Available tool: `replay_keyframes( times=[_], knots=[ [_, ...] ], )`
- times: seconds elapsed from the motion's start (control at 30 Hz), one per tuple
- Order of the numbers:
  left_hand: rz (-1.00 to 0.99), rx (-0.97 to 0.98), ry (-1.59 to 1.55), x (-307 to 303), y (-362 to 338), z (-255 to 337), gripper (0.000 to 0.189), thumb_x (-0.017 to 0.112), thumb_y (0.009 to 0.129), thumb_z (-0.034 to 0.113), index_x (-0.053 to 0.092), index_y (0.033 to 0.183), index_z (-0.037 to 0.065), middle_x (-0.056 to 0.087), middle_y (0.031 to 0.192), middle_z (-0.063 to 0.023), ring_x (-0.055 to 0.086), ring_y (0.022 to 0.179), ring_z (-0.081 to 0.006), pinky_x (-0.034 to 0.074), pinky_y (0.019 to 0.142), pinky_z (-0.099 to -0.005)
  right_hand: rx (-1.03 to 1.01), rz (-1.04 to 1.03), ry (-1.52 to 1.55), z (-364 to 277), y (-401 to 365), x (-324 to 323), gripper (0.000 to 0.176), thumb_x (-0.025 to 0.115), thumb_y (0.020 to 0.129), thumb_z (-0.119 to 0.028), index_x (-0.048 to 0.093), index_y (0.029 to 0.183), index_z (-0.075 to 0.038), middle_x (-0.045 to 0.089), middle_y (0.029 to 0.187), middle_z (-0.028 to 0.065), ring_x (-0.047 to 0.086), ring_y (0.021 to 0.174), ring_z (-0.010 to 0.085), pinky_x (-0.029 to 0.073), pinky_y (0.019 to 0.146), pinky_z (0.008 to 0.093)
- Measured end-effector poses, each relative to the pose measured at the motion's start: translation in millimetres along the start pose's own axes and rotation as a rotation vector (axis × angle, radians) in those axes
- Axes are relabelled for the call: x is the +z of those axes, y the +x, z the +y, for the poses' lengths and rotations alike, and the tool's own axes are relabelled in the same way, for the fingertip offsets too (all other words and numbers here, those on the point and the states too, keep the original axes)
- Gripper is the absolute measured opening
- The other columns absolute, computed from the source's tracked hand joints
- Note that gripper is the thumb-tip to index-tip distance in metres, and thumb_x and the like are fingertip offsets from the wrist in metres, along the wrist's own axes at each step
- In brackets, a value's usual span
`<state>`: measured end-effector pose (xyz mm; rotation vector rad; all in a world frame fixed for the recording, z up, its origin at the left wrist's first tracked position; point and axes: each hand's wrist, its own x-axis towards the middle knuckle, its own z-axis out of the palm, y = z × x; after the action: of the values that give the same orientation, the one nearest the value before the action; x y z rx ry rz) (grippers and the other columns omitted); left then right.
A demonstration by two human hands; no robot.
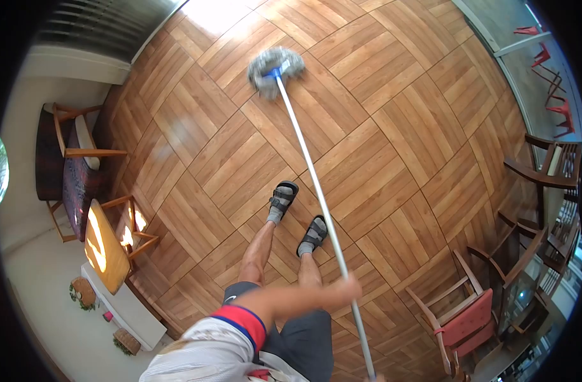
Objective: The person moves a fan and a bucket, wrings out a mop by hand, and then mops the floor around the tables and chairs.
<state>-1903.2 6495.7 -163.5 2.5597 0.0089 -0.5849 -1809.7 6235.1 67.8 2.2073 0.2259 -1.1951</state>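
Note:
A mop with a shaggy grey head [289, 60] and a blue socket rests on the wood-patterned floor [392, 159], ahead of my feet. Its long pale metal handle [310, 162] runs diagonally down to the bottom edge of the view, passing right of my sandals. My left hand [347, 290] is closed around the lower stretch of the handle, with my left arm reaching across my body. At the bottom edge, only a sliver of my right hand [378, 379] shows, closed at the handle's near end; most of it is cut off. The mop head looks slightly blurred.
Wooden armchairs [90, 149] and a wooden side table [106, 248] line the left wall, beside a white shelf [128, 315] with baskets. On the right stand a red-backed chair [466, 321] and several dark wooden chairs [545, 162]. Glass panels [513, 44] edge the upper right.

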Motion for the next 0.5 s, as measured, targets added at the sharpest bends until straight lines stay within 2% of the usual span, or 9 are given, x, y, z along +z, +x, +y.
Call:
replay_keyframes(
  times=[0.03,0.07,0.17,0.2,0.23,0.3,0.4,0.43,0.5],
  knots=[
    [-0.114,-0.141,0.133,1,0,-64,0.006,0.063,0.068,0.016,0.067,0.066,0.012,0.06,0.06,-0.0031,0.058,0.06,-0.0242,0.044,0.069,-0.0488,-0.242,0.012,0.01,-21,61,28,0.033,0.063,0.076,-0.024,0.062,0.102,-0.004,0.064,0.082,0.0184,0.063,0.078,0.0319,0.049,0.073,0.0375],
    [0.097,-0.273,0.117,14,-18,-141,0.007,0.061,0.071,0.015,0.067,0.072,0.01,0.061,0.068,-0.0055,0.059,0.065,-0.0241,0.046,0.072,-0.0452,-0.383,0.133,0.106,-92,81,27,0.029,0.066,0.071,-0.026,0.063,0.089,-0.004,0.062,0.069,0.0182,0.06,0.068,0.038,0.049,0.063,0.0422],
    [0.548,-0.778,0.28,1,-94,-327,0.028,0.053,0.079,0.012,0.054,0.107,0.005,0.06,0.097,-0.0085,0.06,0.081,-0.029,0.05,0.068,-0.0377,-0.925,-0.043,0.454,-287,72,-13,0.032,0.063,0.079,-0.028,0.051,0.097,-0.004,0.061,0.084,0.0194,0.059,0.078,0.0381,0.045,0.065,0.0422],
    [0.438,-0.868,0.346,-20,-119,-355,0.025,0.053,0.079,0.013,0.056,0.103,0.007,0.058,0.102,-0.0109,0.056,0.093,-0.0289,0.041,0.082,-0.0459,-1.141,0.083,0.611,-339,58,-13,0.034,0.062,0.08,-0.027,0.048,0.101,-0.004,0.061,0.085,0.0205,0.059,0.081,0.0396,0.045,0.067,0.0429],
    [0.317,-0.947,0.414,-66,-149,-374,0.023,0.052,0.079,0.013,0.059,0.1,0.009,0.056,0.107,-0.0133,0.052,0.105,-0.0288,0.032,0.096,-0.0541,-1.115,-0.094,0.64,-382,27,-38,0.034,0.059,0.082,-0.027,0.046,0.103,-0.004,0.06,0.086,0.0238,0.058,0.082,0.0424,0.045,0.068,0.0457],
    [0.672,-1.0,0.554,-76,-179,-397,0.022,0.054,0.077,0.013,0.062,0.098,0.013,0.059,0.104,-0.0157,0.053,0.102,-0.0283,0.029,0.098,-0.0555,-1.091,-0.154,0.517,-434,-9,-62,0.033,0.056,0.083,-0.026,0.045,0.105,-0.005,0.059,0.086,0.027,0.057,0.083,0.0443,0.044,0.07,0.0488],
    [0.575,-0.972,0.648,-68,-175,-364,0.02,0.055,0.075,0.012,0.065,0.093,0.011,0.058,0.106,-0.016,0.054,0.098,-0.0289,0.029,0.098,-0.0565,-0.955,-0.163,0.368,-405,-13,-65,0.032,0.055,0.084,-0.026,0.045,0.105,-0.005,0.059,0.087,0.0283,0.056,0.082,0.0455,0.044,0.069,0.0505],
    [-0.035,-1.035,0.557,-68,-152,-330,0.034,0.053,0.08,0.016,0.057,0.112,0.008,0.044,0.131,-0.0187,0.043,0.12,-0.0323,0.032,0.096,-0.0545,-1.074,-0.023,0.477,-371,21,-27,0.028,0.054,0.084,-0.024,0.046,0.103,-0.004,0.059,0.085,0.027,0.057,0.081,0.0447,0.044,0.068,0.0483],
    [0.032,-0.9,0.468,7,-98,-245,0.025,0.053,0.079,0.013,0.063,0.1,0.004,0.058,0.105,-0.0145,0.058,0.088,-0.0249,0.045,0.068,-0.0344,-0.898,-0.191,0.412,-263,55,-6,0.035,0.056,0.082,-0.024,0.049,0.112,-0.006,0.059,0.091,0.0233,0.058,0.088,0.0396,0.046,0.074,0.0426]
  ],
)
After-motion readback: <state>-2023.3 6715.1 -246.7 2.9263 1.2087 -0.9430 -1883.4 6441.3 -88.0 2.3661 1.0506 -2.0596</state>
